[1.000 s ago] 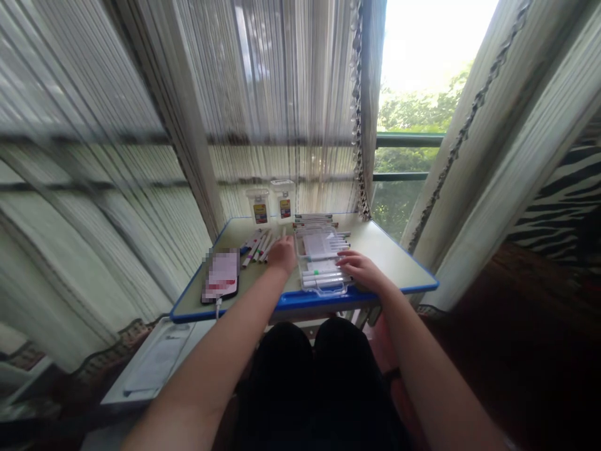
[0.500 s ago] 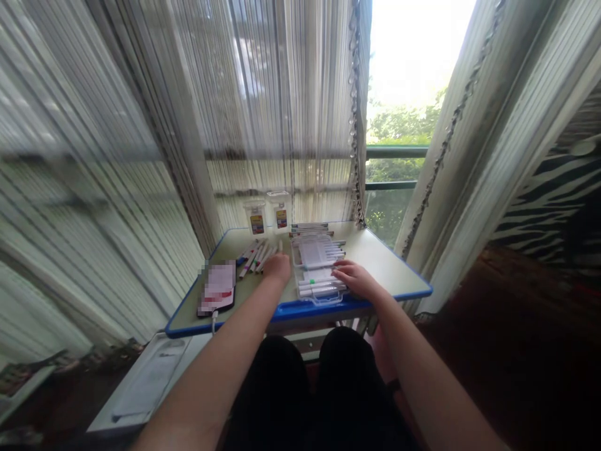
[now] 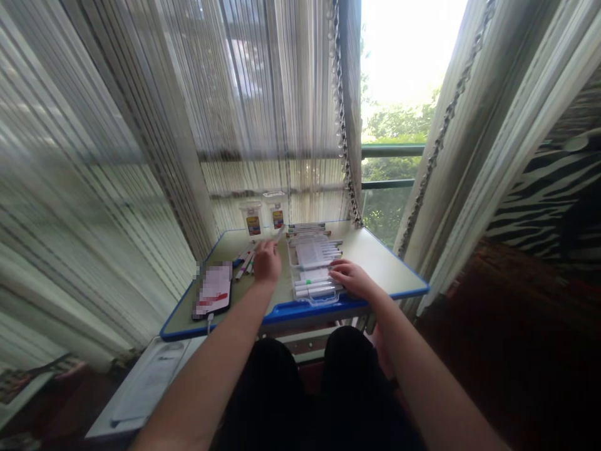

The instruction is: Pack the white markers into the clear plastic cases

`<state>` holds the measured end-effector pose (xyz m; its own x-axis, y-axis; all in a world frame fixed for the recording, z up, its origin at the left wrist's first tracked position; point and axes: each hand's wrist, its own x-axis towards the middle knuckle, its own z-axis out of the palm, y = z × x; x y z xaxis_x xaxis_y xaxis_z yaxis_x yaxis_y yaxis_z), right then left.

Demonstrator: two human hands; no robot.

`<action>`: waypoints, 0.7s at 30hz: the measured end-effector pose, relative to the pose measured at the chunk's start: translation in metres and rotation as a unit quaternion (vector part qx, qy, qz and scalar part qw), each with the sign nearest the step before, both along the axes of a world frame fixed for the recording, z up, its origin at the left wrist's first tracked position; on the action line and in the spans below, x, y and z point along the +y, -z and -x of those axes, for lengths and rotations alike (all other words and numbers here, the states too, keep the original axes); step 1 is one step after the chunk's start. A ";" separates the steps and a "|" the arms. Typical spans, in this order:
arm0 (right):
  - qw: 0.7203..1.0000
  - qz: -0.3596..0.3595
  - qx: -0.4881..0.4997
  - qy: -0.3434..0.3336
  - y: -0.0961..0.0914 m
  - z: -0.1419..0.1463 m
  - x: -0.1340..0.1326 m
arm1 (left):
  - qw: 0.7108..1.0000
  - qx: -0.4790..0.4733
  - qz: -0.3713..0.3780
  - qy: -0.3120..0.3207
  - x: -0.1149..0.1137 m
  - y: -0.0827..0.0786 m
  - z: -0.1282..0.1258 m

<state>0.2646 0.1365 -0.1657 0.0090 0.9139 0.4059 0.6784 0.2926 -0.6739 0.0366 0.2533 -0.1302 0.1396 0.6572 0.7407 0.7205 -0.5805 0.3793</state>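
My left hand is closed on a white marker pen and holds it a little above the small desk, its tip slanting up and to the right. Several more markers lie loose on the desk just left of that hand. My right hand rests with its fingers spread on the right side of a clear plastic case that holds rows of white markers. The case sits at the desk's near edge between my two hands.
A phone with a cable lies at the desk's left front corner. Two small clear boxes and more markers stand at the back by the striped curtains. A white tray lies on the floor to the left.
My left hand has lifted off the loose markers with one pen in it and drawn slightly left. My right hand has stayed on the case. The camera has shifted a little.
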 end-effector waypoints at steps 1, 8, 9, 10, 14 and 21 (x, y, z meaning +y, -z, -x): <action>1.000 0.000 0.003 0.000 0.000 0.000 0.000 | 0.998 -0.030 -0.037 0.032 0.000 -0.001 0.000; 0.996 -0.032 0.085 0.023 0.003 -0.004 0.004 | 0.930 -0.137 0.066 0.334 -0.014 -0.003 -0.012; 0.994 -0.038 0.101 0.029 0.003 -0.005 0.005 | 0.910 -0.146 0.112 0.371 -0.016 -0.003 -0.013; 0.992 -0.043 0.116 0.037 0.004 -0.005 0.005 | 0.890 -0.153 0.155 0.400 -0.018 -0.003 -0.014; 0.983 -0.049 0.167 0.054 0.005 -0.003 0.004 | 0.844 -0.146 0.265 0.443 -0.021 -0.003 -0.015; 0.992 -0.012 0.109 0.056 0.003 -0.002 -0.001 | 0.873 -0.022 0.275 0.403 -0.024 -0.001 -0.014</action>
<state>0.2667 0.1354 -0.1686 0.2006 0.8921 0.4048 0.5468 0.2409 -0.8018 0.0511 0.2297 -0.1293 0.7001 0.6162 0.3607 0.1405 -0.6142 0.7765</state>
